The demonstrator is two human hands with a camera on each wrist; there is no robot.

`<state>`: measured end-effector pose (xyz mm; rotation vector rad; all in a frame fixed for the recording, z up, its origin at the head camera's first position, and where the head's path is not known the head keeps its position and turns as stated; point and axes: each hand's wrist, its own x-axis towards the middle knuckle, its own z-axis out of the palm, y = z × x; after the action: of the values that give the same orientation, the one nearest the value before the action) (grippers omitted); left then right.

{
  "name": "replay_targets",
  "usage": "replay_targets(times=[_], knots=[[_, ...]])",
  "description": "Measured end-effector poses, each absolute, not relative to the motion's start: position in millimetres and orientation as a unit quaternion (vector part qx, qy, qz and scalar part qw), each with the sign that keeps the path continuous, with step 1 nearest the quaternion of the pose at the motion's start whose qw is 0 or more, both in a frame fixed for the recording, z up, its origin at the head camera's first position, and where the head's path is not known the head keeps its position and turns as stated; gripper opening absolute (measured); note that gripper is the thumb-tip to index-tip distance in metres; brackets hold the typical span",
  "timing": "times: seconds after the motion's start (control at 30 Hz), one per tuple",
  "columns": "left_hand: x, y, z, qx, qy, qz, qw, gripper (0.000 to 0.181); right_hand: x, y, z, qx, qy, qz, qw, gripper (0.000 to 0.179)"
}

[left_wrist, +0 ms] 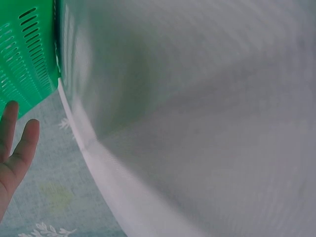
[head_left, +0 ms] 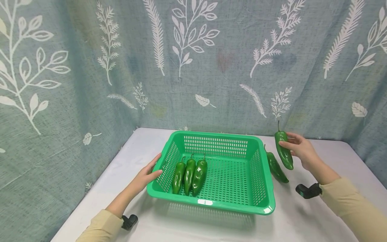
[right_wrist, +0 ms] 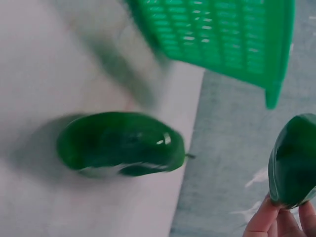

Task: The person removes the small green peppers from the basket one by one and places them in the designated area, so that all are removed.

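Note:
A green plastic basket (head_left: 232,210) with slotted sides stands on the table. Three green peppers lie side by side in its left part, the rightmost pepper (head_left: 199,176) among them. My left hand (head_left: 148,174) rests at the basket's left rim, fingers extended; the left wrist view shows two fingers (left_wrist: 22,153) by the basket wall. My right hand (head_left: 300,148) holds another green pepper (head_left: 283,151) stem up, above the table right of the basket. Beneath it, one more green pepper (right_wrist: 121,143) lies on the table against the basket's right side.
The white table (head_left: 145,222) runs up to a grey-blue curtain (head_left: 223,94) with white leaf prints at the back and sides. A black strap device (head_left: 308,191) sits on the right wrist, another black device (head_left: 130,222) on the left.

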<state>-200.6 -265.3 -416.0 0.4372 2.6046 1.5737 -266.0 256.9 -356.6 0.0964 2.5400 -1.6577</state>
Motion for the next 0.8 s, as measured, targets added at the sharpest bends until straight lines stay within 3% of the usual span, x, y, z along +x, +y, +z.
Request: replay_targets(times=[0.5, 0.8], knots=[[-199, -264, -415, 0.142, 0.847, 0.511, 0.038, 0.065, -282, 277, -397, 0.091, 0.847, -0.52, 0.053, 0.091], [-200, -264, -414, 0.149, 0.848, 0.508, 0.033, 0.065, -275, 275, -406, 0.094, 0.844, -0.52, 0.092, 0.087]])
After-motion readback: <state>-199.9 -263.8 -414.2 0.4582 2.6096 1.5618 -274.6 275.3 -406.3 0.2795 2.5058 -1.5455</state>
